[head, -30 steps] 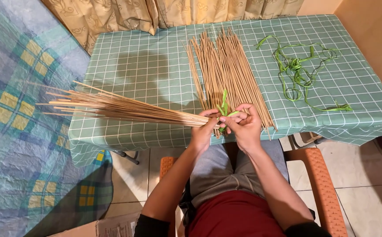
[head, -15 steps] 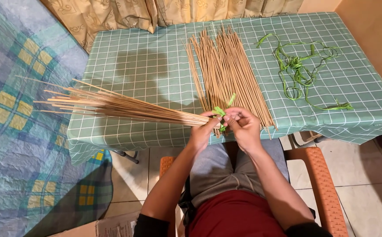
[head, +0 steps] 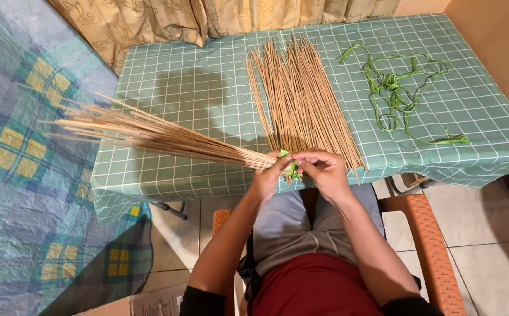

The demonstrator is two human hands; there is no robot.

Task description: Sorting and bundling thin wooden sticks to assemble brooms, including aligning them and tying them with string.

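Both gripped: left hand (head: 269,175) clenching fanned bundle of thin tan sticks (head: 166,134); right hand (head: 323,171) pinching green leaf strip (head: 290,168); binding underway, apparently; tightening needed.

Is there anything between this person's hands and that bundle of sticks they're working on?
Nothing visible. Both the left hand and the right hand already grip the near end of the stick bundle, with a green strip pinched between them. The loose sticks lie behind, on the table.
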